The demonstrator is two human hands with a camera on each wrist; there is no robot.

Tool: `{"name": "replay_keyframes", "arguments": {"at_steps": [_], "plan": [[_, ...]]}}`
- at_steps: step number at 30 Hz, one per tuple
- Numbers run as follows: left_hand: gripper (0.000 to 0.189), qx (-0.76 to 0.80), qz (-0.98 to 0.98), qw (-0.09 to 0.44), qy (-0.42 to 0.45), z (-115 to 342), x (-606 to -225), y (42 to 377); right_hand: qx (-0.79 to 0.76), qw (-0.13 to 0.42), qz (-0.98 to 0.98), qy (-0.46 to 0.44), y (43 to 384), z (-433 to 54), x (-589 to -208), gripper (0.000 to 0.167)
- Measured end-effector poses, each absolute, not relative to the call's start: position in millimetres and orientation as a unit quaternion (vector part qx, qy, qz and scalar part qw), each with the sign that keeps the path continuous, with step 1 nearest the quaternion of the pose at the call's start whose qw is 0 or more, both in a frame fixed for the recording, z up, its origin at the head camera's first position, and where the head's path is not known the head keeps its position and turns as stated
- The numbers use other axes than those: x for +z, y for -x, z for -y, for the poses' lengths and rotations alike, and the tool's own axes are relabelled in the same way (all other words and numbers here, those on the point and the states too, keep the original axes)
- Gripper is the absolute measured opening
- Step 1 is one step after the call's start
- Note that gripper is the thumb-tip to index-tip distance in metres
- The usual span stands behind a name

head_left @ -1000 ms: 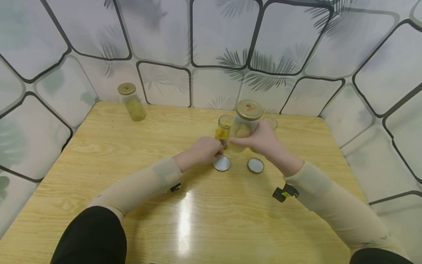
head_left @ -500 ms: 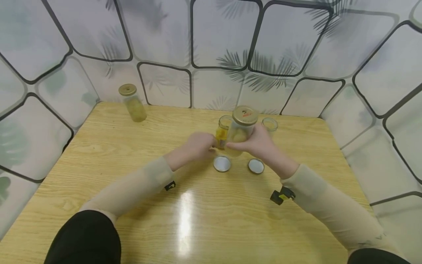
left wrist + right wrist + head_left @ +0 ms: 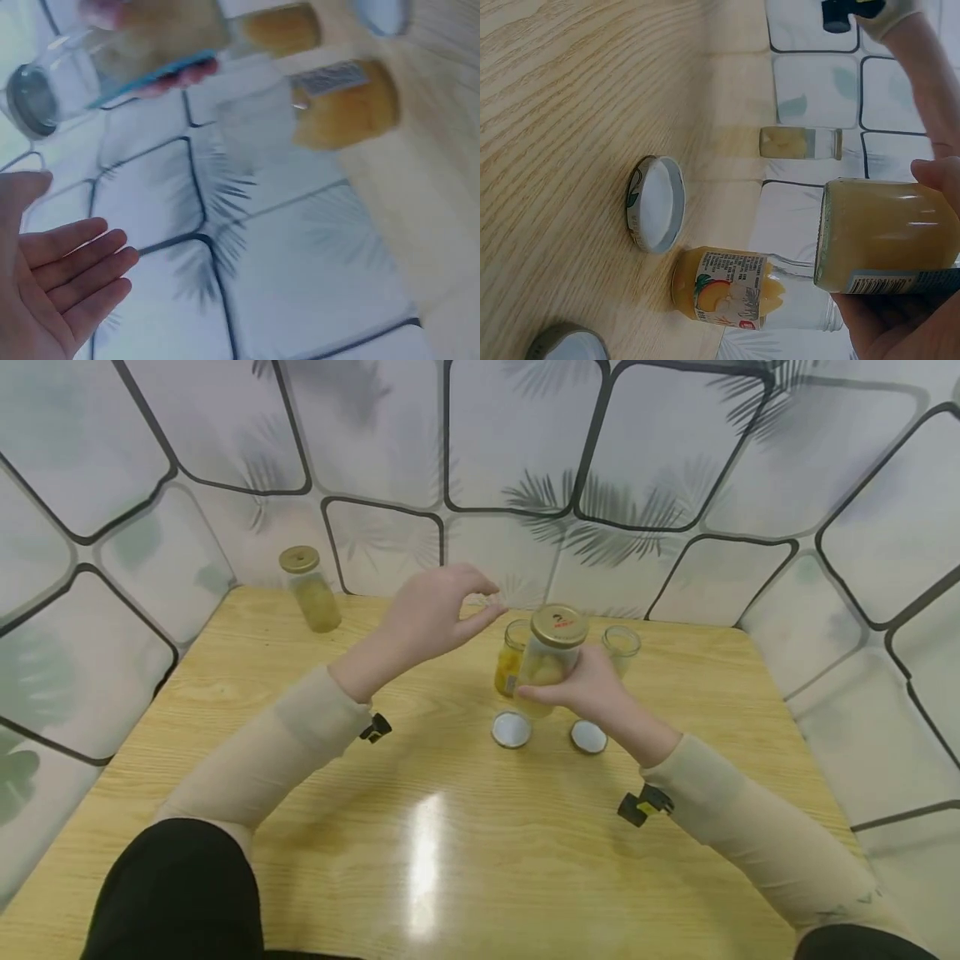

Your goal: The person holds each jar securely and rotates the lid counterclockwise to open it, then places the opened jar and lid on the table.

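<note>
My right hand [image 3: 596, 687] grips a glass jar [image 3: 545, 667] with a gold lid [image 3: 558, 625] on it, raised off the table. In the right wrist view this jar [image 3: 889, 232] shows pale yellow contents and a barcode label. My left hand [image 3: 431, 614] is lifted to the left of the lid, apart from it and holding nothing; the left wrist view shows its fingers [image 3: 86, 262] spread and nearly straight. Behind the held jar stands an uncovered jar [image 3: 506, 670] of orange-yellow fruit, partly hidden. Another uncovered jar [image 3: 621, 643] stands to the right, partly behind my right hand.
Two detached lids, a left one [image 3: 512, 729] and a right one [image 3: 588, 737], lie white inside up in front of the jars. A lidded jar [image 3: 317, 602] stands at the table's back left. The patterned wall [image 3: 390, 556] borders the wooden table [image 3: 315, 827] behind.
My left hand has risen from beside the left lid on the table, and its fingers have opened out. The jar in my right hand has come down slightly.
</note>
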State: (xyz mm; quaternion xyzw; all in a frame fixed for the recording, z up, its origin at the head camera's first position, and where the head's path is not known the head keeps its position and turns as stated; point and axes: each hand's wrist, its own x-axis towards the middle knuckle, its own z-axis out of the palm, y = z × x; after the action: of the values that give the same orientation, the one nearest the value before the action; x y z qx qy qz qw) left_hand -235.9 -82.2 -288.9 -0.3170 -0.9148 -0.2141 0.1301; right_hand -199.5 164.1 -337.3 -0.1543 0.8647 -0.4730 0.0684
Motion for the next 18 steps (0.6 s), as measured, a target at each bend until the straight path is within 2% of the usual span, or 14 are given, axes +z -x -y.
{"name": "replay_keyframes", "arguments": {"at_steps": [3,8,11,18], "plan": [[0.055,-0.257,0.894,0.124,0.345,72.6,-276.7,232.5,-0.481,0.065,-0.860,0.161,199.3,-164.2,-336.4,0.067],[0.078,-0.304,0.859,0.044,0.410,55.6,-269.8,231.9,-0.484,0.068,-0.857,0.163,197.6,-164.6,-335.6,0.067],[0.078,-0.311,0.845,-0.006,0.435,49.2,-271.3,232.7,-0.479,0.070,-0.859,0.165,196.1,-164.6,-336.4,0.067],[0.063,-0.383,0.802,-0.100,0.448,41.6,-279.2,236.4,-0.504,0.074,-0.842,0.177,194.0,-163.4,-339.0,0.073]]}}
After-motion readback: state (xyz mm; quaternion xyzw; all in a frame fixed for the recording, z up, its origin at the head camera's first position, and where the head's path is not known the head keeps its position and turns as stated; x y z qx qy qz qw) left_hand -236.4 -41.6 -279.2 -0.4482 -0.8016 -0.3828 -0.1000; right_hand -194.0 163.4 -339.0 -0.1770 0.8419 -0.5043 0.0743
